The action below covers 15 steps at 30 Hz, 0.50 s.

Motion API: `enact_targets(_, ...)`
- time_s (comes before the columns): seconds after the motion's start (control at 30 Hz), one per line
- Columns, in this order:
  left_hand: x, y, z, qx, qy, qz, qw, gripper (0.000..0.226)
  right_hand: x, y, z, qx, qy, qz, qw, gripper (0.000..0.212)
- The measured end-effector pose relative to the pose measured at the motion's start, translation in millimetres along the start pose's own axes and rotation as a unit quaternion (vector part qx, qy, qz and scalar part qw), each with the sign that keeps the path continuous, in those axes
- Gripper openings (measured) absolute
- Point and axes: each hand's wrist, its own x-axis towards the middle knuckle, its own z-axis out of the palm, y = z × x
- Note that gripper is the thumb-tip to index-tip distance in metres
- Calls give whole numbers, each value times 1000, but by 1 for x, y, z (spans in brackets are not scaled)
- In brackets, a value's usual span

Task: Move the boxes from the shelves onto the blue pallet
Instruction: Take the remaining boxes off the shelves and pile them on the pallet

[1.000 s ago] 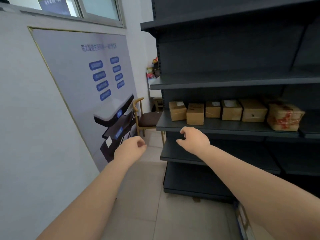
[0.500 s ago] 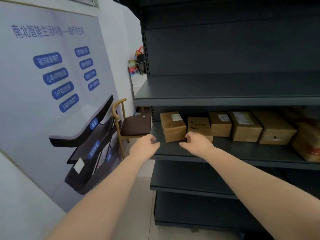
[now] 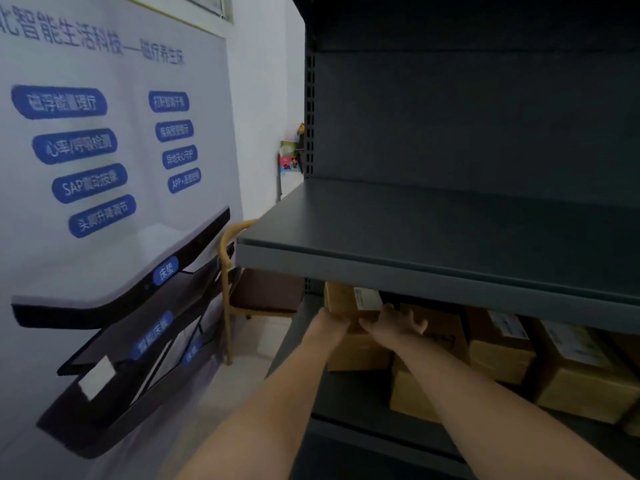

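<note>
Cardboard box at the left end: the brown carton [image 3: 353, 320] stands on the lower dark shelf [image 3: 349, 393], first in the row, a white label on its top.
Left hand: the left hand [image 3: 327, 323] is against the carton's left side, its grip curled round the near upper edge.
Right hand: the right hand [image 3: 398, 323] lies on the carton's top right, fingers [image 3: 414, 323] bent over it, so both grips are clamped on this one box.
Second box: another carton [image 3: 433, 362] sits just beside it on the right, partly hidden by the right forearm.
Further boxes: two labelled cartons [image 3: 498, 351] [image 3: 581, 372] follow along the same shelf.
Upper shelf: a bare grey metal shelf [image 3: 433, 233] overhangs the row.
Beyond: a wooden chair [image 3: 256, 289] stands left of the shelving, beside a printed wall poster [image 3: 104, 168].
</note>
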Motion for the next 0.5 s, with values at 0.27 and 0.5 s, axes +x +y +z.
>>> enact_targets(0.27, -16, -20, -6, -119, 97, 38, 987, 46, -26, -16, 14, 80, 61, 13, 995, 64)
enact_targets(0.5, -128, -32, -59, -195, 97, 121, 968, 32, -154, -40, -7, 354, 126, 4, 927, 49)
